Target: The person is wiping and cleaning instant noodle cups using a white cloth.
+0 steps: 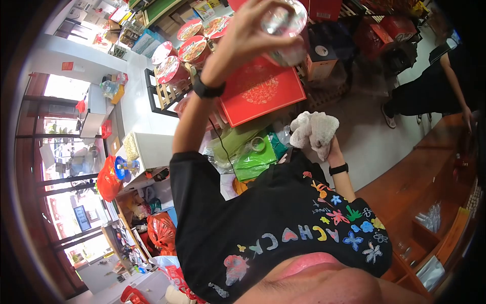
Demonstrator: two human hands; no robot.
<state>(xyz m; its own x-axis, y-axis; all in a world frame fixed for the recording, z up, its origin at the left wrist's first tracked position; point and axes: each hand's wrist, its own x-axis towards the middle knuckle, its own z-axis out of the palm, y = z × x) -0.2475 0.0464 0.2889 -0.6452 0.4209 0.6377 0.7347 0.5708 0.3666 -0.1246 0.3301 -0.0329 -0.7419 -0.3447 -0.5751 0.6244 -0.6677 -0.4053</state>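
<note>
My left hand (pixel 258 35) is raised at the top of the view. Its thumb and fingers curve around a round tub (pixel 286 33) with a pinkish rim and a shiny surface; the label is too blurred to read. Under that hand lies a large red box (pixel 263 93) with a pale printed pattern. To its left stand several red-and-white instant noodle cups (pixel 194 49) with food pictured on their lids. My right hand (pixel 334 152) holds a bunched white cloth (pixel 316 131) in front of my shirt, and the cloth covers most of its fingers.
A slatted rack (pixel 164 96) carries the cups. Green plastic packaging (pixel 253 159) lies below the red box. Another person (pixel 430 93) stands at the right beside a brown wooden counter (pixel 405 167). Orange-red bags (pixel 162 233) sit on the left.
</note>
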